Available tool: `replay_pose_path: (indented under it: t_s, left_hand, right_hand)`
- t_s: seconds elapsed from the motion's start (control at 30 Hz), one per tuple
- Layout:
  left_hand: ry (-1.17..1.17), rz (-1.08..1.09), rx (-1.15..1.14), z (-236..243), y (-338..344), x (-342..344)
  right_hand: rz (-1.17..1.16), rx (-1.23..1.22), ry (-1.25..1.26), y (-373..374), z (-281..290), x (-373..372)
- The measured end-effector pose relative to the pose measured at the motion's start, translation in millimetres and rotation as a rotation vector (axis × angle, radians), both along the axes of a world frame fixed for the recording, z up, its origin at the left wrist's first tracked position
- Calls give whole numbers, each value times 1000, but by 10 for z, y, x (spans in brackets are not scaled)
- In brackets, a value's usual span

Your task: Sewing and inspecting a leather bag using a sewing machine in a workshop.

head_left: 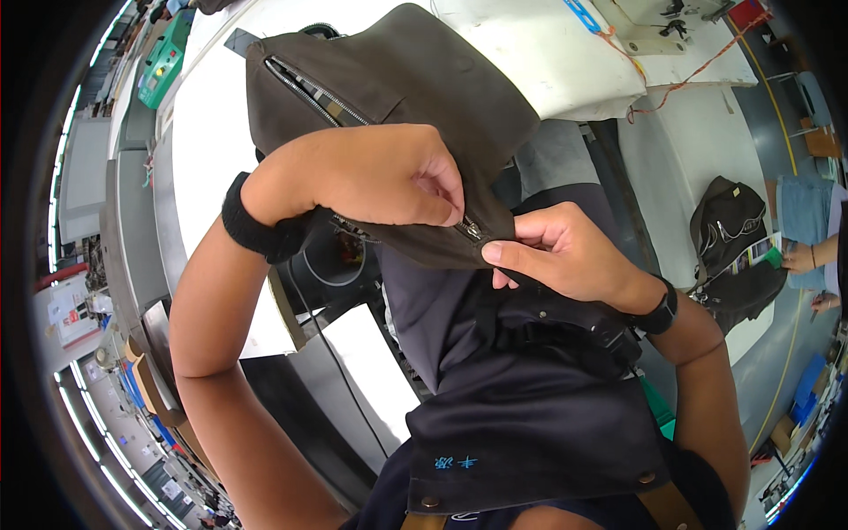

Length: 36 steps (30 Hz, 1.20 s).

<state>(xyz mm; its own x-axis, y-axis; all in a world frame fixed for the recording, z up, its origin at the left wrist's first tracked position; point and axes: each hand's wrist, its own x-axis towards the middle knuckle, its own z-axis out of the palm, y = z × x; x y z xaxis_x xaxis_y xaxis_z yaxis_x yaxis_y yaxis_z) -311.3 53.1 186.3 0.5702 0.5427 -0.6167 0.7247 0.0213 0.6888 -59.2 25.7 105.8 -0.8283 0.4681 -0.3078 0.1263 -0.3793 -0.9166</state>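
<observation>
A dark brown fabric bag (442, 79) lies over the front edge of the white work table, its near corner drawn toward me. One long zipper (314, 93) on its upper left part gapes, with a striped lining inside. My left hand (380, 172) reaches across the bag, thumb and forefinger pinched at a second, short zipper; what exactly they grip there is hidden. Beside these fingertips shows a metal zipper slider (474, 231). My right hand (565, 256) grips the bag's near corner, thumb on top and fingers underneath, just right of the slider.
White table (574, 84) spreads behind the bag, with blue-handled snips (581, 14) and orange cord (685, 87) at far right. A machine base (649, 31) stands there. Another dark bag (729, 221) lies to the right, near a co-worker's hand (799, 258). A green machine (165, 60) sits far left.
</observation>
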Motion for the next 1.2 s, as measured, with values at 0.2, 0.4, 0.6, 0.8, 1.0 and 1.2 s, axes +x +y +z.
replay_pose_path:
  t_s: [0.2, 0.4, 0.6, 0.8, 1.0, 1.2]
  left_hand:
    - [85, -13, 12, 58, 43, -21]
    - [64, -45, 117, 112, 102, -156]
    - [-88, -135, 188, 98, 17, -79]
    - [7, -143, 353, 122, -102, 13]
    - [51, -102, 499, 20, -269, 137]
    - [-68, -52, 579, -39, -409, 161]
  right_hand:
    - [-14, 0, 12, -16, -31, 5]
    - [9, -31, 6, -5, -52, 21]
    - [-3, -12, 23, 31, -112, 34]
    - [-21, -67, 76, 26, -62, 28]
    - [15, 2, 3, 17, -99, 77]
    - [-6, -61, -16, 11, -70, 87]
